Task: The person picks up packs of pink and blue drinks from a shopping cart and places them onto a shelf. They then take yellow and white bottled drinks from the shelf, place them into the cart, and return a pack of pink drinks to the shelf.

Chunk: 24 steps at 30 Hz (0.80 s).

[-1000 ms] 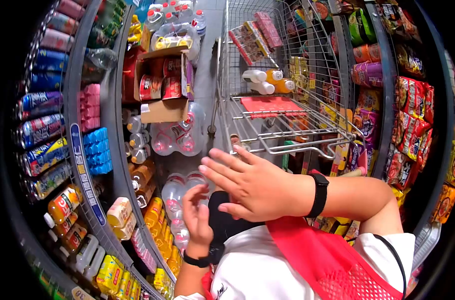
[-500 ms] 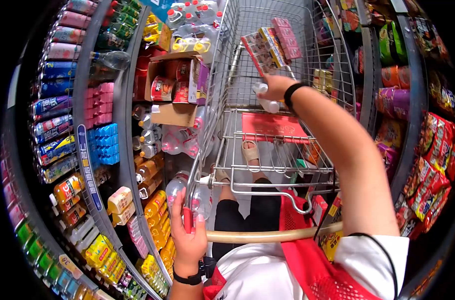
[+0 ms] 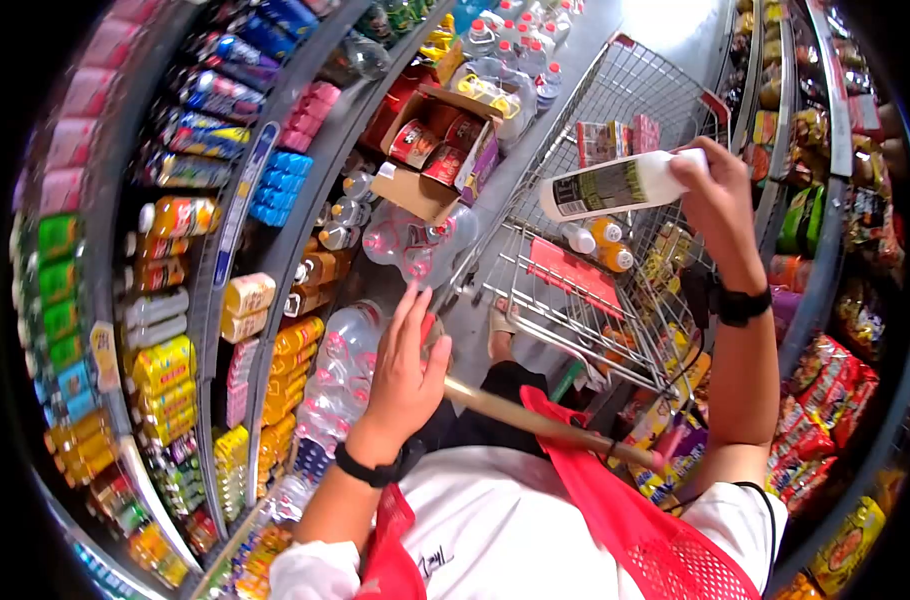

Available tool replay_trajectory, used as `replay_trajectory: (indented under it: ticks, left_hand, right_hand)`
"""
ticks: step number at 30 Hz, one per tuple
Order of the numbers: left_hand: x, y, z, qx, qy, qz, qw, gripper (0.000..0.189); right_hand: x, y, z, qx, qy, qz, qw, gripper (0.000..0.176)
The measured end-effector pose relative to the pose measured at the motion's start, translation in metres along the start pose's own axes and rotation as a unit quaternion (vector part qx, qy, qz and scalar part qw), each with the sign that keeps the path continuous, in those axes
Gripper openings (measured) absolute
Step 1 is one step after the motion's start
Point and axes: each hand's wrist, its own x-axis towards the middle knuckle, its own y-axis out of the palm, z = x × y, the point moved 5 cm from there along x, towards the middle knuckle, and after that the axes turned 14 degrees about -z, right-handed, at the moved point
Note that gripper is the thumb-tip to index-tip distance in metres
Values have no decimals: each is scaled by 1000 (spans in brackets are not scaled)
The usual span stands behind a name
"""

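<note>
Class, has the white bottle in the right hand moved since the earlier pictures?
Yes. Judged against the cart, the white bottle has gone up, from lying beside the orange bottles to being held over the cart by the right hand.

White shirt [image 3: 505,520], red vest [image 3: 635,520], black wristbands [image 3: 743,306]

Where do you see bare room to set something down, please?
The cart looks bare at its far end, beyond the packs; floor shows along its left. It's crowded around the orange-capped bottles and along the left shelf.
</note>
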Motion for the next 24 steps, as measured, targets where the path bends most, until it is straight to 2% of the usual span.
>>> replay_trajectory:
  ticks: [1,3,5,7,8,9,10,11,13,15,17,19,21,22,24]
  left_hand:
    - [-1,-5,-12,-91,-9,-2,996,60]
    - [7,-28,-63,-133,55,-4,990,68]
    - [7,-47,-103,-258,64,-12,964,76]
    - [7,-61,-130,-426,7,-27,904,78]
    - [5,-75,-135,-328,75,-41,941,73]
    - [0,-78,-136,-276,150,-57,947,73]
    - [-8,-87,-144,-231,158,-28,960,75]
    - [-20,-103,-149,-179,225,-75,955,73]
    - [-41,-113,-131,-218,236,-45,946,67]
    - [-61,-125,-100,-232,153,108,955,64]
    - [-77,-149,-69,-267,146,106,947,59]
    - [-95,-158,-23,-234,150,47,959,51]
    - [-112,-171,15,-175,116,-1,978,50]
    - [-118,-178,31,-152,84,4,985,50]
    - [-122,-191,60,-192,13,-9,981,53]
  right_hand:
    - [-10,-11,30,64,84,20,994,26]
    - [-32,-14,87,151,59,10,987,27]
    - [-57,-14,129,156,33,11,987,30]
    - [-88,-6,172,123,-7,37,992,30]
    - [-107,-3,194,92,-24,31,995,31]
    - [-127,3,215,68,-44,30,996,33]
    - [-146,11,230,65,-68,28,995,35]
    - [-162,16,240,60,-90,23,994,38]
    - [-194,42,248,68,-246,40,966,40]
    - [-240,81,262,208,-79,102,970,42]
    - [-258,114,266,91,-118,278,949,43]
    - [-279,155,277,-13,-231,306,924,42]
    - [-299,197,265,2,-216,319,923,39]
    - [-307,215,262,-3,-226,335,915,39]
    - [-315,253,248,-6,-254,347,903,38]
